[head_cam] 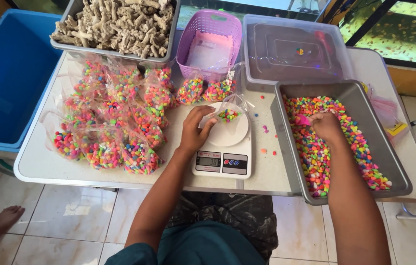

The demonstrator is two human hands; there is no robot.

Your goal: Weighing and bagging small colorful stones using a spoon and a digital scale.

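Note:
My left hand (pixel 195 128) holds open a small clear plastic bag (pixel 228 114) with a few coloured pebbles in it, resting on a white digital kitchen scale (pixel 223 149). My right hand (pixel 326 125) is down in a grey tray (pixel 289 147) full of bright multicoloured pebbles (pixel 338 152), gripping a small pink scoop (pixel 302 119) at the pebbles' surface.
Several filled pebble bags (pixel 114 122) lie on the white table (pixel 36 162) at left. Behind stand a grey bin of pale coral pieces (pixel 119 24), a purple basket (pixel 210 41) and a clear lidded box (pixel 294 49). A blue tub (pixel 6 73) sits left; another person's foot (pixel 4 220) is on the floor.

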